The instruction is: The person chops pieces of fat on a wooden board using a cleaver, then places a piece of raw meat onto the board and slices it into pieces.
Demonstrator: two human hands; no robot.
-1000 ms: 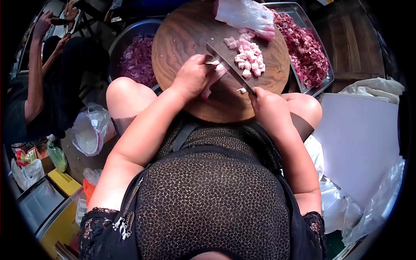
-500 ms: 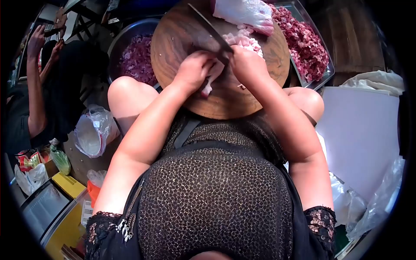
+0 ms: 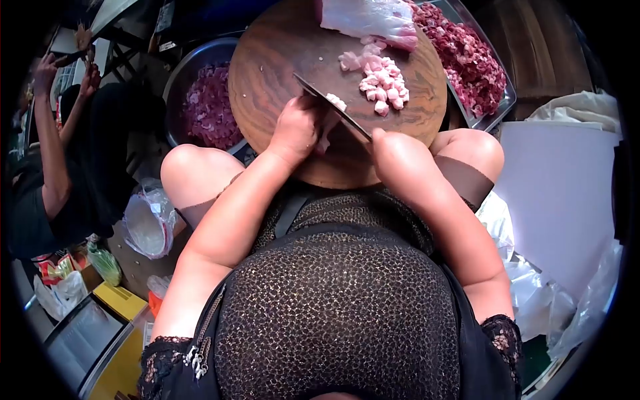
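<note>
On the round wooden board (image 3: 273,50), my left hand (image 3: 297,127) presses closed fingers on a strip of pale meat (image 3: 325,137), partly hidden under the blade. My right hand (image 3: 397,155) is wrapped round the handle of a knife (image 3: 337,108), whose blade slants up and left beside my left fingers. A small white cut bit (image 3: 337,102) lies against the blade's far side. Farther right sits a heap of pale pink cubes (image 3: 385,81). Behind it lies a large slab of meat with whitish skin (image 3: 370,19) at the board's back edge.
A metal bowl of chopped meat (image 3: 210,110) stands left of the board, and a metal tray of chopped meat (image 3: 467,63) is at the right. Another person's hands (image 3: 85,77) hold something dark at the upper left. Plastic bags (image 3: 148,223) and a pale panel (image 3: 557,193) flank my knees.
The knife and my right hand moved up and left over the board, then back down toward the near side. My left hand stays on the strip. A small cut bit now shows beside the blade.
</note>
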